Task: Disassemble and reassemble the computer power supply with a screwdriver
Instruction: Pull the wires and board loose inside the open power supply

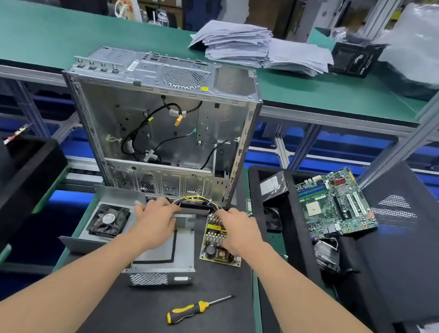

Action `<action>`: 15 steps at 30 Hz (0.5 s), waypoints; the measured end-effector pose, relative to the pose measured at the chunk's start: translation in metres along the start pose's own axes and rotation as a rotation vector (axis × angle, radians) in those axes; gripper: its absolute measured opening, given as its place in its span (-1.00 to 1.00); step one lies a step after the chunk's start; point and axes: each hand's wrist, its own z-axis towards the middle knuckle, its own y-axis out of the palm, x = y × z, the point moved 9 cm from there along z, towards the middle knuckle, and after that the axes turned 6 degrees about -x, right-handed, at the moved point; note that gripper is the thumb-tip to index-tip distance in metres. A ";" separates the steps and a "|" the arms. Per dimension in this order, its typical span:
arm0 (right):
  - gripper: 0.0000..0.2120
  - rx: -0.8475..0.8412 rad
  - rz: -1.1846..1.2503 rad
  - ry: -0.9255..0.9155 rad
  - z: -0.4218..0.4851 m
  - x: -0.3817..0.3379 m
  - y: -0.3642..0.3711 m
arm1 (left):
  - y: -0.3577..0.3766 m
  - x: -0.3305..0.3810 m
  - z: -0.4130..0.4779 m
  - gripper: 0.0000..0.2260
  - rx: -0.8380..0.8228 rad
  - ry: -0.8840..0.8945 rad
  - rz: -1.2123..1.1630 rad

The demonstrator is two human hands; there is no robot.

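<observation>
**Q:** Left hand (155, 219) — grip state?
**A:** It is palm down over the far end of the housing (183, 245), with the fingers reaching to the left end of the wires (195, 200). The fingertips meet the bundle. Whether they pinch it cannot be told.

**Q:** Right hand (235, 230)?
**A:** It is palm down over the far half of the board (217, 245), with the fingers at the right end of the same wires. Contact shows, but closure round them cannot be told.

**Q:** Location of the power supply parts?
**A:** All are on the black mat (138, 319).
- The housing sits open at centre, vent face toward the person.
- The board lies flat just beside it, on the right.
- The cover (115, 195) lies on the left with its fan (108, 220) facing up.
- The wires arch along the mat's far edge, at the foot of the PC case (163, 120).

**Q:** Screwdriver (195, 310)?
**A:** It lies on the mat nearer the person — clear of both hands, tip pointing far-right.

**Q:** Surroundings?
**A:** A motherboard (335, 205) lies tilted at the right, off the mat. Papers (233, 43) are stacked on the green bench (63, 36) behind the PC case.
</observation>
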 end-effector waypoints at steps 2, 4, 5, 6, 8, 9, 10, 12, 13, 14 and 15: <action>-0.36 -0.007 0.014 0.002 -0.001 0.002 -0.002 | -0.008 0.003 -0.004 -0.66 0.050 0.011 -0.049; -0.35 0.004 0.040 -0.007 -0.004 0.003 -0.006 | -0.019 0.008 -0.009 -0.69 0.114 0.041 -0.066; -0.35 0.013 0.054 -0.012 -0.006 0.003 -0.010 | -0.025 0.011 -0.011 -0.70 0.149 0.060 -0.070; -0.35 0.022 0.069 -0.017 -0.007 0.003 -0.013 | -0.031 0.015 -0.013 -0.72 0.182 0.079 -0.083; -0.35 0.042 0.099 -0.027 -0.011 0.003 -0.022 | -0.043 0.024 -0.017 -0.74 0.224 0.123 -0.143; -0.35 0.052 0.114 -0.032 -0.014 0.002 -0.026 | -0.049 0.027 -0.019 -0.73 0.231 0.149 -0.181; -0.34 0.061 0.128 -0.038 -0.016 0.002 -0.030 | -0.054 0.031 -0.021 -0.72 0.234 0.177 -0.217; -0.32 0.079 0.157 -0.049 -0.021 0.001 -0.039 | -0.067 0.037 -0.026 -0.71 0.246 0.227 -0.247; -0.31 0.089 0.169 -0.053 -0.024 0.000 -0.043 | -0.074 0.040 -0.029 -0.71 0.259 0.244 -0.235; -0.30 0.097 0.179 -0.057 -0.027 -0.001 -0.047 | -0.080 0.042 -0.030 -0.71 0.269 0.256 -0.216; -0.29 0.101 0.184 -0.061 -0.030 -0.002 -0.050 | -0.086 0.043 -0.031 -0.70 0.274 0.263 -0.198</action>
